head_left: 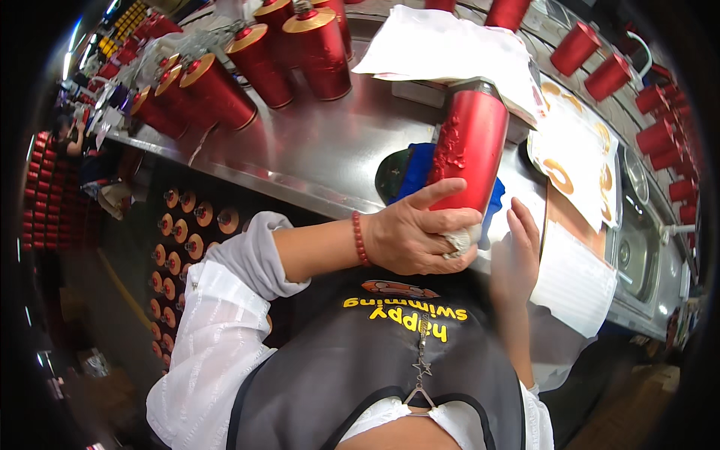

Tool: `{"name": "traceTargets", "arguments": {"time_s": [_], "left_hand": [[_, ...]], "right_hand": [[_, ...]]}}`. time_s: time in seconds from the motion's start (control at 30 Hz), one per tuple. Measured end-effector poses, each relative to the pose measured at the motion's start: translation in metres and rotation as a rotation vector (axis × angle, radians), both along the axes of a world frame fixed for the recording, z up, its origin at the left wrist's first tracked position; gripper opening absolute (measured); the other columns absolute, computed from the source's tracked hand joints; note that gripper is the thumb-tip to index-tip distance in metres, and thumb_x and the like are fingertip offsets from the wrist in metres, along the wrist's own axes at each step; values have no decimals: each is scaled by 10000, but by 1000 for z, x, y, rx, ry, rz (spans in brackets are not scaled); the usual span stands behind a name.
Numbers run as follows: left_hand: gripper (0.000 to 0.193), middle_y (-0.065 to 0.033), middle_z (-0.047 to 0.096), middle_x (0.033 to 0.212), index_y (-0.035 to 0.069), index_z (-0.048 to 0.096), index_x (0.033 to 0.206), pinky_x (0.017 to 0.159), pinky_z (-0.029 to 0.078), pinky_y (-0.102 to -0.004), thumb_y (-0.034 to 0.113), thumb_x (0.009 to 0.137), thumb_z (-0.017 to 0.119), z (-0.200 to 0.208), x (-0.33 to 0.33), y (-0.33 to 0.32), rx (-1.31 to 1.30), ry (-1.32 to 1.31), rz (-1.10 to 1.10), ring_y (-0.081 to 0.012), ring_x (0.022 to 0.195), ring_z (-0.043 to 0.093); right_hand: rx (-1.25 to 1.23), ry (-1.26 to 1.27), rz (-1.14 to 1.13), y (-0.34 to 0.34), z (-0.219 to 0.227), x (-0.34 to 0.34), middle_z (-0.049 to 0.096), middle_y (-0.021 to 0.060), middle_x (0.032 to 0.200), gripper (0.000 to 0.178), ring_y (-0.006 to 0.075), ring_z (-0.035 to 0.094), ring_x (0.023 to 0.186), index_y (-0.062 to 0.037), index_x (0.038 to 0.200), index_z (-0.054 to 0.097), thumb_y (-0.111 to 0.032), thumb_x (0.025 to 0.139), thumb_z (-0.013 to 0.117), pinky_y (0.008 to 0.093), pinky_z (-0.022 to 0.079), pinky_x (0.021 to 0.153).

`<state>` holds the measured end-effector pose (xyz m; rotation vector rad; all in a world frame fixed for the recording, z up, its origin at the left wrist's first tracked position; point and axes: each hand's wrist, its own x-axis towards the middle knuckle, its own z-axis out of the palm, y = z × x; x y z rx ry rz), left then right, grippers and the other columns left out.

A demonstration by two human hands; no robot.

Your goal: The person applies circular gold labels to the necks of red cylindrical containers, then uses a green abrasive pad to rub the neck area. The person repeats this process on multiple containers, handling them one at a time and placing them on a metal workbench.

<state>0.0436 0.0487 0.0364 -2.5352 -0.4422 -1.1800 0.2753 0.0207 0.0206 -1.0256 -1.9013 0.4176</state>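
A shiny red canister (480, 142) with a raised pattern on its left side and a dark angular far end leans over a blue cloth (420, 171). Part of a round dark green piece (391, 174) shows under the cloth. My left hand (420, 236) is closed on a crumpled white wad (457, 241), perhaps cloth or tissue. Its index finger and thumb lie against the canister's near end. Just right of that end, my right hand (523, 240) is raised with fingers stretched out, slightly blurred, apparently holding nothing.
Several red canisters with gold-coloured tops (319, 56) stand at the back left of the steel table (315, 150). White sheets (450, 45) lie behind the held canister. At right are a sheet with gold rings (574, 150) and a sink (637, 259). Capped canisters (180, 232) stand below the table's left edge.
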Motion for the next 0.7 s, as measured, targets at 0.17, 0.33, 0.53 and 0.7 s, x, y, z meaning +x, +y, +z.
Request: {"name": "traceTargets", "arguments": {"time_s": [0.17,0.33,0.53,0.7], "left_hand": [[122,74,670,835,171,660,965,1226,188,-625,155,847,632,4,9,3,22,136,-14,-199,1209,612],[178,-38,681,1000,138,688,1007,1141,345,-561,120,831,670,29,-7,4,-388,-241,-1,-258,1129,627],[387,-56,661,1116,73,611,1216,892,523,-363,409,1051,514,24,-3,113,-1831,-1076,-157,-163,1023,613],[455,-83,686,1176,68,604,1239,909,566,-369,441,978,621,2,-2,164,-2049,-952,-410,-182,1018,681]], "right_hand": [[36,-73,28,1,-1,1,480,232,1469,484,355,478,1347,17,1409,516,-206,989,603,425,405,1074],[32,-81,48,6,-6,2,423,249,1515,865,368,447,1362,62,1488,386,-525,919,668,439,380,1102],[37,-233,-75,14,-9,-26,409,293,1513,905,439,422,1373,77,1498,336,-249,811,827,470,346,1130],[53,-187,-71,10,-7,-32,415,301,1511,856,457,434,1364,86,1468,376,-201,803,832,479,341,1133]]}}
